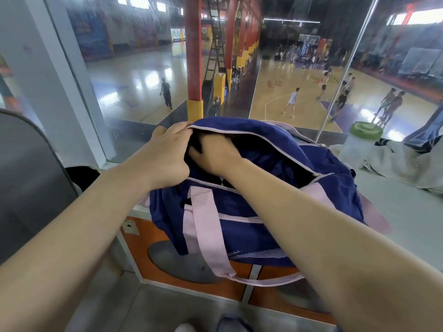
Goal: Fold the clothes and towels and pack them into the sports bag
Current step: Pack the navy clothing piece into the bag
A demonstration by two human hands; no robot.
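right hand fingertips vanish inside the sports bag.

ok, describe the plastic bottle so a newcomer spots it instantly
Start at the navy sports bag on the ledge by the window and look right, past its zip end. The bottle stands upright beside the crumpled white towel: translucent white body, the only thing with a green lid.

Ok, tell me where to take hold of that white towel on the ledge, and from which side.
Take the white towel by its near edge, which lies loose on the ledge, coming from the front right. A bottle stands at its left end and dark clothing lies on its far part, so a low pinch at the bare near edge probably lifts it without tipping the bottle.
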